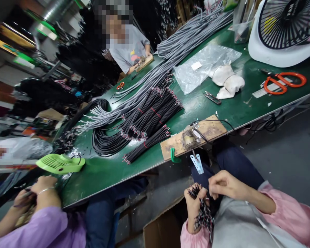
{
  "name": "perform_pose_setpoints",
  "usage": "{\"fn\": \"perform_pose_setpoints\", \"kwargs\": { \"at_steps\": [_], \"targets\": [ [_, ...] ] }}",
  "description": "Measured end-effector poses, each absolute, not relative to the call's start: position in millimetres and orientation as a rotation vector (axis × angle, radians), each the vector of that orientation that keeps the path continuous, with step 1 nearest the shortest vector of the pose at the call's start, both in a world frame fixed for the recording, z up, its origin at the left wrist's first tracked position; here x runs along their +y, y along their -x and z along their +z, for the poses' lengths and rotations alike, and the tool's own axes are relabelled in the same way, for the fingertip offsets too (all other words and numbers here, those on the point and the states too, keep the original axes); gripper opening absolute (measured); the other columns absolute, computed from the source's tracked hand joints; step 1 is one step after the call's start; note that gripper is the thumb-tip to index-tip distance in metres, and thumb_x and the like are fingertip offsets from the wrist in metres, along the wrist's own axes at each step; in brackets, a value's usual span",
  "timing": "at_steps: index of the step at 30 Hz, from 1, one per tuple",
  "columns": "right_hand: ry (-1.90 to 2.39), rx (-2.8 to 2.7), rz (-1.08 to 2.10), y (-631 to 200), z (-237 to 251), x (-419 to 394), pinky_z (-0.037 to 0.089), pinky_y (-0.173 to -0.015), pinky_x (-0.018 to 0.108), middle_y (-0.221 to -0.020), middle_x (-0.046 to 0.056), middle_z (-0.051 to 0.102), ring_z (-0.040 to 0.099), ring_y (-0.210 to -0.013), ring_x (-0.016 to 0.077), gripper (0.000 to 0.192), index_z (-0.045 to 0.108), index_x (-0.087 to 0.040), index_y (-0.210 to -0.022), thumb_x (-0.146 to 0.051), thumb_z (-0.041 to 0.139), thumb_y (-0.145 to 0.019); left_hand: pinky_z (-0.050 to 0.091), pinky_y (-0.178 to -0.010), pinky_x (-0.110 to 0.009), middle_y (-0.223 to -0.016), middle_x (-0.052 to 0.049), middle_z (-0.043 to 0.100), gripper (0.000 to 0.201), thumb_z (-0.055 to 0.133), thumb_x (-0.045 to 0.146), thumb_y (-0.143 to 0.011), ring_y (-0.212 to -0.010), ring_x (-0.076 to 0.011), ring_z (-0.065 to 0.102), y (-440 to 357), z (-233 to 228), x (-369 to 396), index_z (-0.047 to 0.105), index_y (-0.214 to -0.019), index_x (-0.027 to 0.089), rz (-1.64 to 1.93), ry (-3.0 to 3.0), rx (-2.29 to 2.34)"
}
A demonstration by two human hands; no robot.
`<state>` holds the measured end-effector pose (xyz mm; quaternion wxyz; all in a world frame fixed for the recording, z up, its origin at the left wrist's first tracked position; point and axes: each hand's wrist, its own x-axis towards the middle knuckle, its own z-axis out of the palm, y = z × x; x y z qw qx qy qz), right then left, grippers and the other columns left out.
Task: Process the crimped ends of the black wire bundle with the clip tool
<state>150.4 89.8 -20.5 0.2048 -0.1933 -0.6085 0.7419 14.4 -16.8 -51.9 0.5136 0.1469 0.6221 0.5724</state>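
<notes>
At lower centre, the left hand [195, 203] grips a wire bundle [204, 215]. The right hand [223, 184] pinches its wires, below the worktop [222, 106].

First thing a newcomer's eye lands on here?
Probably the black wire bundles fanned across the middle of the green table, grey cables running past them. At the bottom, the left hand grips a wire bunch with the right hand beside it. Orange scissors lie far right.

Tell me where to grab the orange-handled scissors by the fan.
Take the orange-handled scissors by the two handle loops, coming from above on the near table-edge side. They lie flat on the green table, loops spread towards the right and blades pointing left, with the fan close behind.
</notes>
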Motion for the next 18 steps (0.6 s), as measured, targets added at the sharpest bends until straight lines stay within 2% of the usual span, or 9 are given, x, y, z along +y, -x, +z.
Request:
{"fn": "perform_pose_setpoints", "kwargs": {
  "at_steps": [3,5,11,15,18],
  "targets": [
    [0.756,-1.82,1.734,-146,-17,89,0.044,-0.063,0.025,-0.073,0.005,0.062,0.055,-0.067,0.0143,0.02,0.067,-0.012,-0.076,-0.029,0.058,-0.083,0.034,-0.031,-0.017,-0.041,0.007,0.044,0.036,0.075,0.039,-0.06,-0.029,-0.0045,0.038,-19,-42,-18,0.047,-0.056,0.016,1.326,-0.353,1.512],
    [0.739,-1.926,1.616,-143,-14,90,0.043,-0.066,0.026,-0.077,0.005,0.062,0.055,-0.071,0.0149,0.011,0.067,-0.014,-0.078,-0.022,0.06,-0.081,0.035,-0.031,-0.018,-0.043,0.007,0.044,0.037,0.076,0.04,-0.059,-0.03,-0.0046,0.038,-22,-39,-18,0.049,-0.056,0.015,1.322,-0.363,1.542],
    [0.783,-2.024,1.507,-142,-11,87,0.041,-0.062,0.025,-0.07,0.004,0.059,0.053,-0.066,0.0144,0.016,0.063,-0.013,-0.07,-0.016,0.054,-0.082,0.043,-0.043,-0.021,-0.059,0.0,0.055,0.026,0.074,0.035,-0.063,-0.047,-0.0096,0.05,-18,-41,-18,0.062,-0.065,0.012,1.265,-0.572,1.555],
    [0.786,-2.013,1.544,-145,-14,86,0.041,-0.061,0.025,-0.071,0.004,0.06,0.054,-0.065,0.014,0.017,0.064,-0.014,-0.073,-0.019,0.053,-0.084,0.042,-0.048,-0.023,-0.054,0.001,0.054,0.02,0.066,0.032,-0.075,-0.045,-0.0104,0.051,-17,-43,-21,0.062,-0.068,0.013,1.305,-0.591,1.514],
    [0.788,-1.99,1.581,-146,-17,84,0.041,-0.061,0.024,-0.072,0.004,0.061,0.054,-0.065,0.0135,0.017,0.065,-0.014,-0.074,-0.02,0.053,-0.084,0.041,-0.053,-0.024,-0.054,0.001,0.053,0.019,0.064,0.028,-0.077,-0.048,-0.0109,0.051,-16,-43,-22,0.062,-0.064,0.014,1.342,-0.644,1.52]
  ]
}}
